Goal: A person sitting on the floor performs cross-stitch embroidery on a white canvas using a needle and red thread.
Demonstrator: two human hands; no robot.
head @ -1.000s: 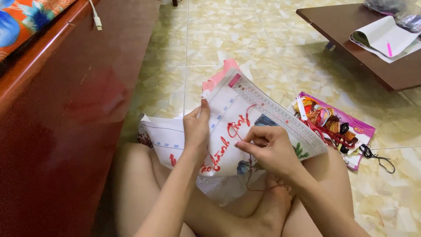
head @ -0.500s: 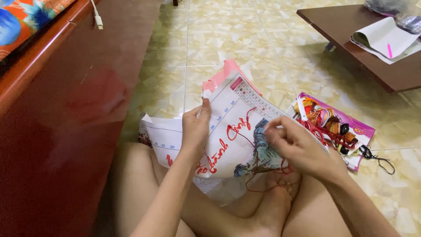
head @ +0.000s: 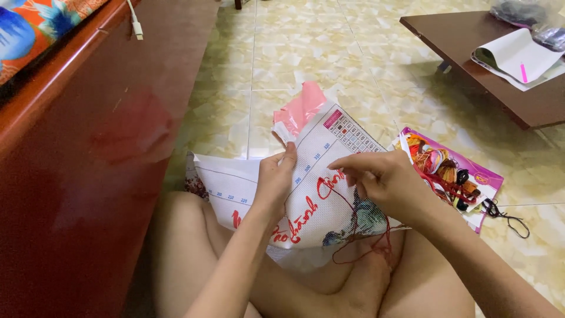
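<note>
A white cross-stitch cloth (head: pixel 321 203) with red stitched lettering and a pink folded corner lies across my lap. My left hand (head: pixel 275 179) grips its upper edge, thumb and fingers pinching the fabric. My right hand (head: pixel 382 179) hovers over the cloth's right part with fingertips pinched together, apparently on a needle too small to make out. A red thread (head: pixel 359 247) runs down from that hand and loops over the cloth's lower edge and my leg.
A purple packet of coloured thread skeins (head: pixel 450 171) lies on the tiled floor to the right, with a dark thread loop (head: pixel 506 215) beside it. A red-brown wooden bed frame (head: pixel 76 147) stands on the left. A low brown table (head: pixel 500 70) with papers is at the back right.
My right hand has risen from the cloth's lower right to above it, drawing the red thread out longer. My left hand keeps its hold on the cloth's edge.
</note>
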